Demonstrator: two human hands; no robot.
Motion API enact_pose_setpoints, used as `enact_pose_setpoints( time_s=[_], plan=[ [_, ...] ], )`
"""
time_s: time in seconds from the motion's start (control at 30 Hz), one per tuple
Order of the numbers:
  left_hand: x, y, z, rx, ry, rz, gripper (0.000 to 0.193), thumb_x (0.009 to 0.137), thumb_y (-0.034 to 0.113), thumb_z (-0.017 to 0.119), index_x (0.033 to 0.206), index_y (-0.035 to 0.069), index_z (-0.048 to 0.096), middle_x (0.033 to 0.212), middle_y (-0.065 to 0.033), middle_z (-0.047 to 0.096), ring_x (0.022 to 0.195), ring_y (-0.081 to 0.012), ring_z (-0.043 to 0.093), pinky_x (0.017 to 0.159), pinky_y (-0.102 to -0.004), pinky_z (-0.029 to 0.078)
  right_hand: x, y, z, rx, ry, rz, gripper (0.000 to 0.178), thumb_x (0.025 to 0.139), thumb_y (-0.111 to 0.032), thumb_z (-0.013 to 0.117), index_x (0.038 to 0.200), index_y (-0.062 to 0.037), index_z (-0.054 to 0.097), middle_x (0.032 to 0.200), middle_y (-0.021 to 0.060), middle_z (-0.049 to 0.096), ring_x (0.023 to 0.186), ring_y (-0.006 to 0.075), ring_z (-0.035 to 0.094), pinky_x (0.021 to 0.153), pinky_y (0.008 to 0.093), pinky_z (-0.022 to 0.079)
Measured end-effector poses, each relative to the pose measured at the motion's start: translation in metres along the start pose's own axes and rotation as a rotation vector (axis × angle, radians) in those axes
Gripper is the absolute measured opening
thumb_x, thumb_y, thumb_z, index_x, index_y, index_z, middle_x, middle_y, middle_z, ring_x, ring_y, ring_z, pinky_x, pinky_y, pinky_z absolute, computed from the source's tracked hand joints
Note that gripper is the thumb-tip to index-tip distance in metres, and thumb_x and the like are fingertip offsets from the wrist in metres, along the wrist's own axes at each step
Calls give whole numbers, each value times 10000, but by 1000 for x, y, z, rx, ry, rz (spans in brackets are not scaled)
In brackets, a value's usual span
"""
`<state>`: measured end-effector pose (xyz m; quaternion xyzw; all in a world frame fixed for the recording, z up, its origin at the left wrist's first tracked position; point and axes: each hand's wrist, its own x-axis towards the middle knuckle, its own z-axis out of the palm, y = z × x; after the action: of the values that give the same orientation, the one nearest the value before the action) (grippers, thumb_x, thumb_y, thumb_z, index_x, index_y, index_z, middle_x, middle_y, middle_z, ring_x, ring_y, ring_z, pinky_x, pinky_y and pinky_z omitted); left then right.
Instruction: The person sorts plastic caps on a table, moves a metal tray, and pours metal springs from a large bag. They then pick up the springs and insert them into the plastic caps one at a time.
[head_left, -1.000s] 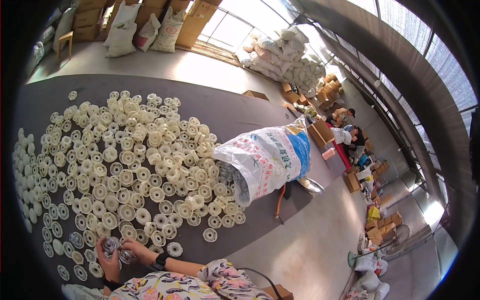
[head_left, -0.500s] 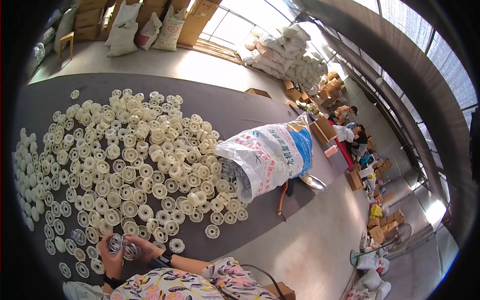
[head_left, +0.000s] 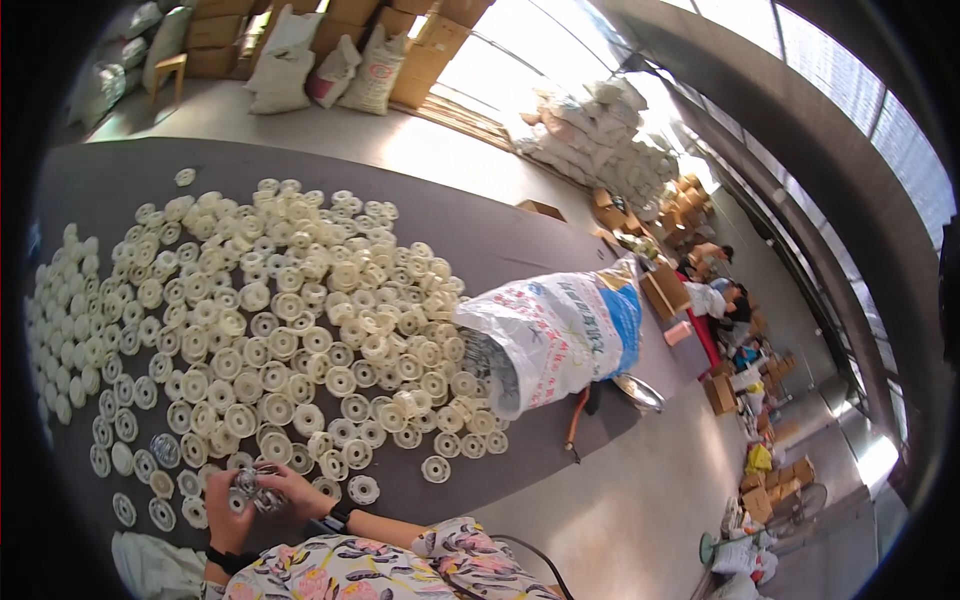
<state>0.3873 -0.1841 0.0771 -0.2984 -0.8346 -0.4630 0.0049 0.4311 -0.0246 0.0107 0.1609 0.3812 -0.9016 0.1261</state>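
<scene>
Both hands meet low over the grey mat (head_left: 120,190), the left hand (head_left: 228,508) and right hand (head_left: 292,490) curled narrow round a small shiny wheel (head_left: 255,490) pinched between the fingertips, lifted just off the mat, seemingly to turn it; cream plastic wheels (head_left: 280,310) lie spread flat beyond, one layer deep; further right a printed sack (head_left: 560,340) lies tipped, mouth toward the pile
</scene>
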Motion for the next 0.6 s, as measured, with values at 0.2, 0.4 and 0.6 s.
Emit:
enact_pose_setpoints(
  time_s=[0.2, 0.4, 0.6],
  plan=[
    [-30, -17, -8, -166, -142, -399, 422, 608, 186, 748, 929, 35, 520, 820, -99, 582, 737, -233, 582, 646, -320, 465, -9, 3, 2, -239, -25, 123, 364, 823, -243, 630, 1109, -51, 511, 975, 43, 566, 887, 122, 544, 749, 284, 463],
    [-52, -26, -23, -233, -189, -556, 424, 719, 375, 726, 893, 27, 555, 757, -64, 592, 687, -142, 567, 616, -276, 458, -7, 18, 1, -467, -126, 123, 351, 810, -245, 653, 1053, -29, 521, 947, 59, 569, 847, 128, 545, 730, 268, 447],
    [-86, -38, -18, -692, -177, -947, 501, 833, 524, 532, 693, 46, 591, 609, -41, 561, 528, -129, 547, 502, -258, 450, -4, 20, 17, -568, -238, 257, 277, 781, -174, 672, 967, -29, 526, 864, 57, 584, 796, 119, 551, 697, 250, 433]
  ],
)
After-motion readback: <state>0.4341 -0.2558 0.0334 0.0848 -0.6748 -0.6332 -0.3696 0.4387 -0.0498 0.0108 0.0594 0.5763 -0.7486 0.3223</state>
